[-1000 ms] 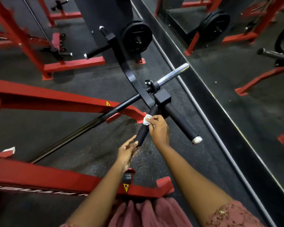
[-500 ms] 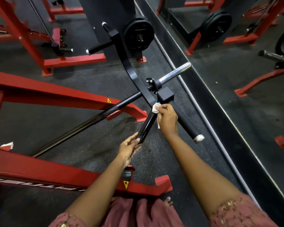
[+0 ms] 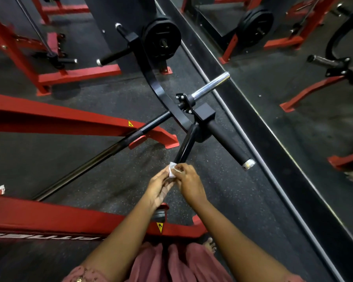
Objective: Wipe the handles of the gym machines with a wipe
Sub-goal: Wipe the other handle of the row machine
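1. R hand (image 3: pixel 189 181): fingers curled in, pinching the white wipe (image 3: pixel 172 170), narrow grip.
2. L hand (image 3: pixel 159 188): fingers mostly straight, tips against the wipe from the left side. Can't tell if the thumb clamps it.
3. Wipe is bunched small between both hands, right at the lower tip of the glossy black handle (image 3: pixel 184 147). Contact w/ the handle tip: can't tell.
4. Handle is tilted, its upper end joins the black block of the lever arm, its lower end points at my hands.
5. Thick matte grip (image 3: pixel 226 143) branches off to the right of the handle, from the same block, w/ a silver end cap.
6. Chrome sleeve (image 3: pixel 211 85) is above and right of the handle, past the block.
7. Long black bar (image 3: pixel 90 159) runs down-left from near the handle's top.
8. Red frame rail (image 3: pixel 49 218) is below and left of the handle, under my forearms.
9. Weight plate (image 3: pixel 162 40) is well above the handle, mirror (image 3: pixel 293 78) off to its right.
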A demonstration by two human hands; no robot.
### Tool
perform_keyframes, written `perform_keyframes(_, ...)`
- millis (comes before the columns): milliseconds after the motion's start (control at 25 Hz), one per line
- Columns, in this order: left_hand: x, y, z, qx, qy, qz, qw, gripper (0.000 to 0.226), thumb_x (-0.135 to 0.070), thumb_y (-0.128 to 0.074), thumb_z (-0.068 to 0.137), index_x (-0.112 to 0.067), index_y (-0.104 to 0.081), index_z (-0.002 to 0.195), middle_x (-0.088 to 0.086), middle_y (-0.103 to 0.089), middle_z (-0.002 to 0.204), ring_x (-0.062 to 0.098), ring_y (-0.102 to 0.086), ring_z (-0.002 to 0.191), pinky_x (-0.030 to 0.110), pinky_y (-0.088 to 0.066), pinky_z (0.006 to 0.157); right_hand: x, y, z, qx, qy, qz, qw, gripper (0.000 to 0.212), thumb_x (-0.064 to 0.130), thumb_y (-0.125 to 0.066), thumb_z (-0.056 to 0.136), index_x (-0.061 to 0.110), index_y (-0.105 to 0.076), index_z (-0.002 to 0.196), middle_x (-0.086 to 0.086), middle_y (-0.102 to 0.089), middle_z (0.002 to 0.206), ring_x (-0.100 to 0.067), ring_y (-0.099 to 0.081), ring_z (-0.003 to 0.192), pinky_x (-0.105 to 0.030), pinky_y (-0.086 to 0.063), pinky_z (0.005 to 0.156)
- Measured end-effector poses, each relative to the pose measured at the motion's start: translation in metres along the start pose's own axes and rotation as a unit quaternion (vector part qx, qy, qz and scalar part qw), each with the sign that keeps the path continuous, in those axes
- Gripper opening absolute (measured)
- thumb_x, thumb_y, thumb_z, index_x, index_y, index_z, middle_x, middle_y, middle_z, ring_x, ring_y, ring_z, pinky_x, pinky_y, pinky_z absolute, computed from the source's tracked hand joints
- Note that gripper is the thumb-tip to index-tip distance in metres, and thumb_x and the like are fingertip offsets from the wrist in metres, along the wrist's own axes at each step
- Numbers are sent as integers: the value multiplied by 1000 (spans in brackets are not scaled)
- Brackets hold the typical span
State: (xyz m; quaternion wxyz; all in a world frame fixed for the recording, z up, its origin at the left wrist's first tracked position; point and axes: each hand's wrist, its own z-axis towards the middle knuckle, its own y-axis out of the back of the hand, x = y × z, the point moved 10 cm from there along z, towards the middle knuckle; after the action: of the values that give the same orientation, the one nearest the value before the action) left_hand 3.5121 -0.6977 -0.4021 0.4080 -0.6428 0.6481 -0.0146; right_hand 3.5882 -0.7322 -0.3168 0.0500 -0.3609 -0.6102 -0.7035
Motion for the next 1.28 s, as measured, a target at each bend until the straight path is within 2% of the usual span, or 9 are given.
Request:
perform_keyframes(120,-7,-1,-4,-1,17,62,998,34,-12,-42,97,0,-50,128,8,-70,93,16,-63,84,24,-51,78,-23,36,-3,-176,-82,120,974,29,-6,-57,81,5,-68,105,-13,-61,112,-23,-57,100,-16,-40,85)
perform_keyframes(200,-11,-2,-4,-1,18,105,994,34,-11,-46,96,-2,-50,128,14,-62,115,16,-60,91,26,-47,86,-71,66,7,-297,-240,248,890,29,-8,-57,82,5,-68,105,-12,-64,110,-17,-58,96,-8,-37,80)
perform_keyframes(280,-10,-1,-3,-5,19,111,994,36,-8,-48,94,-2,-49,129,16,-58,121,15,-60,92,29,-46,92,-90,68,20,-328,-304,317,836,29,-6,-55,85,8,-68,107,-8,-67,111,-14,-58,96,-12,-41,80)
perform_keyframes(400,-6,1,1,-13,18,108,994,36,-6,-50,93,-2,-50,129,10,-66,94,10,-64,77,27,-48,87,-83,45,26,-318,-314,335,830,29,-4,-55,85,9,-67,109,-8,-67,112,-15,-62,99,-23,-48,84)
perform_keyframes(600,-6,2,5,-8,16,110,994,36,0,-50,91,1,-49,128,0,-68,67,3,-63,53,24,-53,75,-65,1,-20,-316,-330,322,829,27,-4,-57,84,3,-67,107,-11,-68,109,-19,-63,99,-24,-48,87)
perform_keyframes(760,-10,-1,3,0,9,119,993,38,7,-49,90,6,-47,128,1,-69,65,3,-61,46,18,-55,60,-54,-28,-53,-294,-376,348,807,26,-3,-56,85,2,-66,108,-13,-68,108,-20,-64,95,-15,-44,76)
perform_keyframes(960,-14,3,8,-13,11,149,989,39,5,-56,87,0,-52,125,6,-64,92,10,-65,69,22,-53,72,-86,26,12,-321,-376,446,746,30,3,-53,90,3,-59,120,-9,-63,118,-14,-59,100,-20,-45,86)
perform_keyframes(1120,-15,2,6,-15,10,155,988,35,6,-55,87,0,-53,121,5,-63,91,14,-60,78,18,-52,68,-93,15,37,-281,-372,446,764,31,4,-49,93,4,-57,123,-9,-63,120,-21,-60,107,-31,-48,96)
perform_keyframes(1280,-18,1,6,-17,3,152,988,30,8,-55,86,1,-56,114,12,-62,95,16,-60,77,15,-53,61,-90,-16,12,-258,-373,456,766,32,4,-48,93,4,-55,124,-5,-62,119,-16,-58,106,-31,-46,97)
